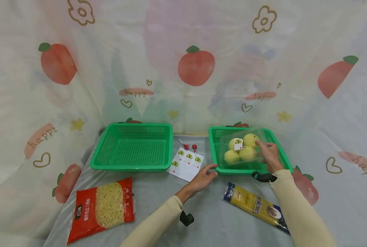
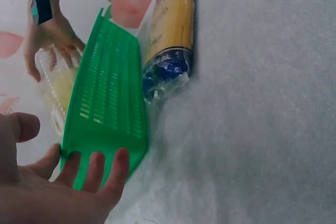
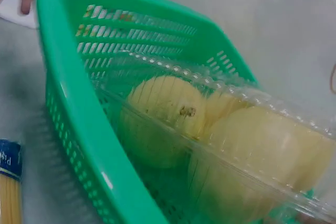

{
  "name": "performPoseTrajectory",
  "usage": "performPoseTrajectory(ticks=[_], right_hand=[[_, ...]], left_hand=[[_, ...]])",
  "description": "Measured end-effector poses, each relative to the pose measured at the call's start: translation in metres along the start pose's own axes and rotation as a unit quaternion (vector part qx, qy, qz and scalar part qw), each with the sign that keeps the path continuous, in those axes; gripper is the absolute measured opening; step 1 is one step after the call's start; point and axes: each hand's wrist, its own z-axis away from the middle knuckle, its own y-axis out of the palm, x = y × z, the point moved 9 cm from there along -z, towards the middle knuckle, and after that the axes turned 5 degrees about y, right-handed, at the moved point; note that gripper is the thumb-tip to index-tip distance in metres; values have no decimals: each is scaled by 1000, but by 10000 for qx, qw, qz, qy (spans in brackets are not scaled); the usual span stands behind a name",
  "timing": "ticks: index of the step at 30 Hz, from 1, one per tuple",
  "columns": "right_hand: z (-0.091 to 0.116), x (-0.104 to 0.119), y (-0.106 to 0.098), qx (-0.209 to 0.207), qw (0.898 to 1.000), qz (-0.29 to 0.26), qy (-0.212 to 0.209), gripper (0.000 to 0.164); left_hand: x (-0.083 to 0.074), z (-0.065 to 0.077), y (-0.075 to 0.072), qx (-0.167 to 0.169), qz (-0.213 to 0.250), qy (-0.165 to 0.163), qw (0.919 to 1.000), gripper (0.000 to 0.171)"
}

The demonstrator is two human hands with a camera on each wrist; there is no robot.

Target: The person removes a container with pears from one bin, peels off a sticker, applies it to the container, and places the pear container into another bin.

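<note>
A clear plastic box of several round yellow fruits, with a fruit sticker on its lid, sits tilted in the right green basket. My right hand grips the box by its right end; the right wrist view shows the fruits close up through the ribbed plastic. At that basket's near left corner is my left hand. Its fingers are spread and extended against the basket's end wall in the left wrist view, the thumb standing apart above them.
Another green basket stands to the left. Between the baskets lie a sticker sheet and two red lollipops. A red pasta bag lies front left, a yellow and blue spaghetti pack front right. A printed curtain hangs behind.
</note>
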Motion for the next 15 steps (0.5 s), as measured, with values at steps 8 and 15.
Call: performPoseTrajectory(ticks=[8, 15], right_hand=[[-6, -16, -9, 214, 9986, 288, 377, 84], [-11, -27, -9, 679, 9946, 428, 653, 85]], left_hand=[[3, 1, 3, 9, -52, 10, 10000, 49], [2, 2, 4, 80, -32, -37, 10000, 53]])
